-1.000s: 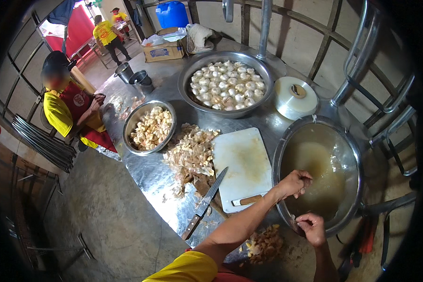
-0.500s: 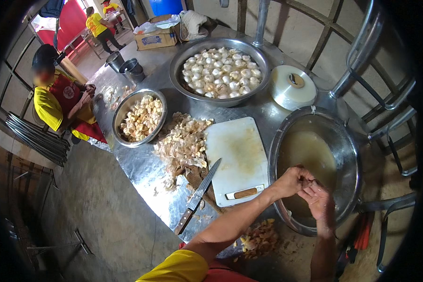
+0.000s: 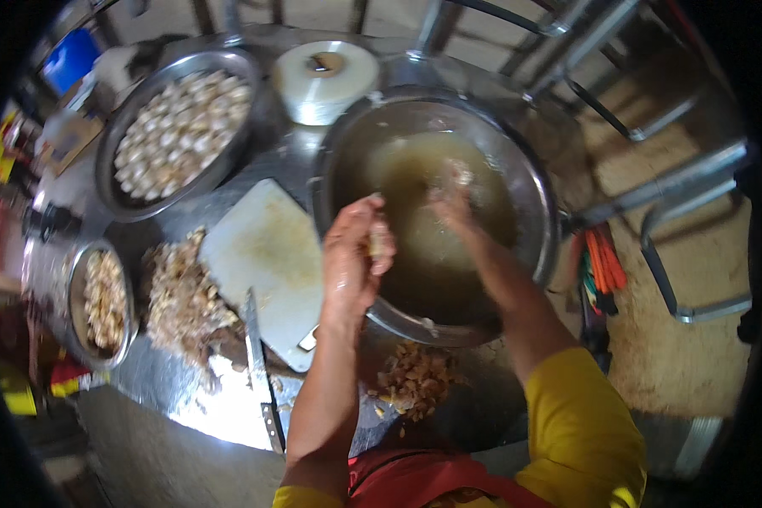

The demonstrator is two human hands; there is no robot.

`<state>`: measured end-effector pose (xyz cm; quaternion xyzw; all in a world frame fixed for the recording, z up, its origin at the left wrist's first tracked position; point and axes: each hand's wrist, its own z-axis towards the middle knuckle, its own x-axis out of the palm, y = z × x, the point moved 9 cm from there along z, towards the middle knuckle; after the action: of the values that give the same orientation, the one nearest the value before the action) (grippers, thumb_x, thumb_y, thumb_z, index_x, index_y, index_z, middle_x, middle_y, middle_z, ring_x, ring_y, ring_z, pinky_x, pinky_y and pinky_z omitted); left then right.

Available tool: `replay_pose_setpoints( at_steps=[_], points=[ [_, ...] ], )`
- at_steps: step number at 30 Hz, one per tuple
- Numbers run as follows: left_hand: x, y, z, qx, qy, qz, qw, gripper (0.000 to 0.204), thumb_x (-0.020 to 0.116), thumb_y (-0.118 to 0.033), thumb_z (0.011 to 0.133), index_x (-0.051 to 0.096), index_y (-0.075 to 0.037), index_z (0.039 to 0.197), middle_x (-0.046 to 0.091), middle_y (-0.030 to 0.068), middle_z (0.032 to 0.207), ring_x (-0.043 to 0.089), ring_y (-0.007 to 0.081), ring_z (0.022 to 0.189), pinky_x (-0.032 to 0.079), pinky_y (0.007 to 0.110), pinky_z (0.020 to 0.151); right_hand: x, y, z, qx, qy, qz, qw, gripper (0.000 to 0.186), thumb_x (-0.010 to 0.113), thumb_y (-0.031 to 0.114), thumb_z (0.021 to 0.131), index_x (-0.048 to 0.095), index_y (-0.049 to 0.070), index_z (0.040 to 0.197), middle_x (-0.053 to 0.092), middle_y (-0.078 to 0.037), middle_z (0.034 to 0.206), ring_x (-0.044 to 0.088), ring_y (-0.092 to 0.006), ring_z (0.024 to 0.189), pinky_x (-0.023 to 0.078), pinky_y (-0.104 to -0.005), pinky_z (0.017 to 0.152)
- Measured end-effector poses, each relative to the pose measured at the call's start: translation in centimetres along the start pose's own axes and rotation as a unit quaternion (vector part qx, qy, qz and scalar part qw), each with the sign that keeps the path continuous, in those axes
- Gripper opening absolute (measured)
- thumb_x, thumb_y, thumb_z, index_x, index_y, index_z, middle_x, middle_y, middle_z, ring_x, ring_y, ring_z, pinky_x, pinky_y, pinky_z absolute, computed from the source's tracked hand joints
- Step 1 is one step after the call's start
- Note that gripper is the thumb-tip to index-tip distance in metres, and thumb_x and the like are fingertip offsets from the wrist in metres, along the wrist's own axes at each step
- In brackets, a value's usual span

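My left hand [image 3: 357,258] is raised over the near left rim of a large metal basin [image 3: 543,182]. Its fingers are curled in, and whatever lies within them is too unclear to name. Down at the cloudy water [image 3: 406,275] in the basin is my right hand [image 3: 453,199]; water and motion blur its fingers. Left of the basin lies a white cutting board [image 3: 262,245]. A knife [image 3: 256,356] with a dark handle rests against the board's near left edge.
Garlic skins [image 3: 182,296] are heaped left of the board, beside a metal bowl [image 3: 129,326] of garlic cloves. Farther back stand a wide bowl [image 3: 244,161] of garlic bulbs and a white, round, roll-like thing [image 3: 326,80]. More peelings [image 3: 415,381] lie near me. Metal frames border the right side.
My view has swung right. My hands, together over the basin before, are now apart: the right has gone down to the water, while the left stays up by the rim.
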<state>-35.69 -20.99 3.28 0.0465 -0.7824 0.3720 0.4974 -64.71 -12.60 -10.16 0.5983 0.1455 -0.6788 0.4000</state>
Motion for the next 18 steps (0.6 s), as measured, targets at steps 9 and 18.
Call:
replay_pose_setpoints(
  at_steps=[9,18],
  points=[
    [-0.3,0.6,-0.1,-0.020,0.029,-0.029,0.999,0.021,0.062,-0.024,0.100,0.063,-0.008,0.113,0.060,0.0003,0.083,0.057,0.0109,0.063,0.037,0.020,0.042,5.6,13.3,-1.2,-0.134,-0.011,-0.026,0.991,0.056,0.063,0.027,0.092,0.044,0.003,0.140,0.055,-0.018,0.128,0.048,-0.0335,0.126,0.036,-0.0453,0.107],
    [-0.2,0.3,0.0,-0.027,0.023,-0.002,0.999,0.019,0.060,-0.022,0.102,0.063,-0.006,0.113,0.059,0.0002,0.080,0.055,0.0111,0.062,0.037,0.021,0.045,3.6,19.7,-7.3,-0.232,0.281,0.136,0.921,0.028,0.051,0.018,0.097,0.056,0.003,0.120,0.058,-0.016,0.131,0.052,-0.0268,0.126,0.039,-0.0380,0.108]
  ],
)
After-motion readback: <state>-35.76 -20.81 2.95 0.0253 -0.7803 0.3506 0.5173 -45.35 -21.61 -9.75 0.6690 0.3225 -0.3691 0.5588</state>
